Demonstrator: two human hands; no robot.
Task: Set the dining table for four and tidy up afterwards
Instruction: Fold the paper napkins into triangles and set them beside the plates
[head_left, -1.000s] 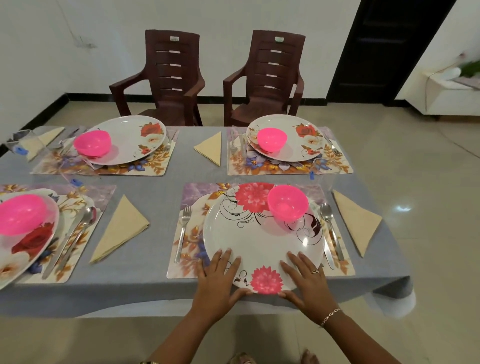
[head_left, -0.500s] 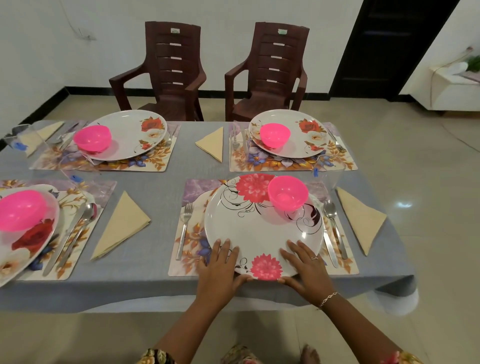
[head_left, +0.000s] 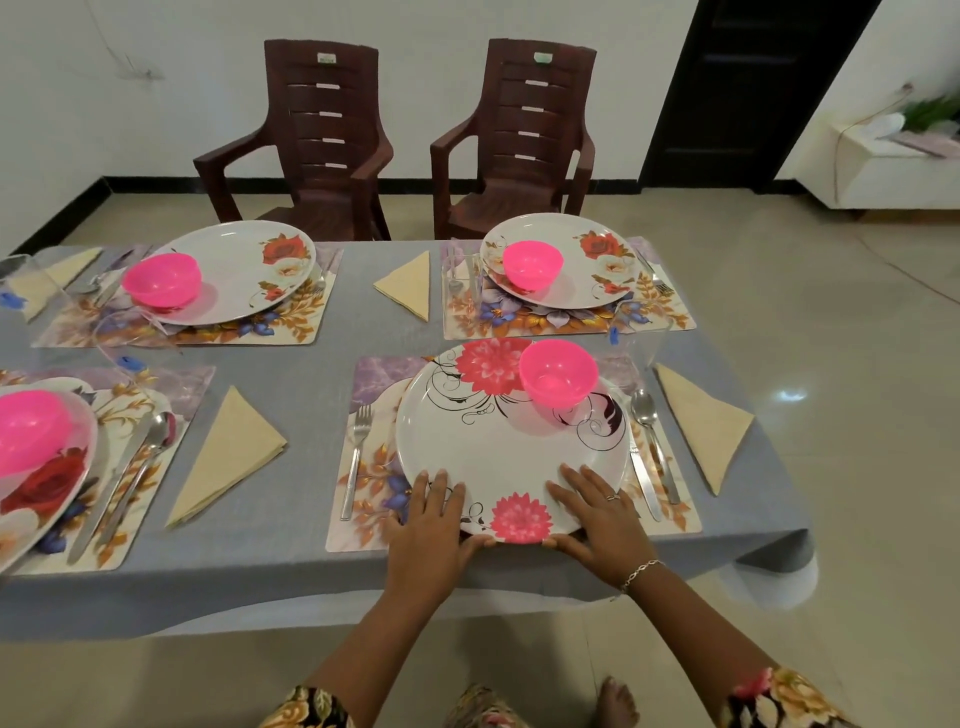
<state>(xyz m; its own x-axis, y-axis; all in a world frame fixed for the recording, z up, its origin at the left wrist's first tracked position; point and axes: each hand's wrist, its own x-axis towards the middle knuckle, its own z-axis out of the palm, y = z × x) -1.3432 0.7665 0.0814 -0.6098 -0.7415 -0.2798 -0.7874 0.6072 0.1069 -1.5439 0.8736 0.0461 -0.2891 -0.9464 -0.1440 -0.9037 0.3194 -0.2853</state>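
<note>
Fingers (head_left: 439, 486) of both hands lie straight and released on the near part of the flowered plate (head_left: 511, 447). The left hand (head_left: 434, 519) and right hand (head_left: 597, 512) sit either side of its pink bloom, thumbs against the near rim; whether the thumbs hook beneath cannot be told. The plate sits on its placemat (head_left: 371, 467) at the near right setting of the counter (head_left: 291, 551), close to the counter's near edge. The pink bowl (head_left: 558, 371) stands loose on its far right part.

The likely trouble is that bowl: a quick nudge or tilt of the plate could send it sliding off. A sideways shove could also knock the fork (head_left: 358, 457) or the spoon (head_left: 649, 431) askew. Pulling the plate nearer risks dragging the placemat over the edge.
</note>
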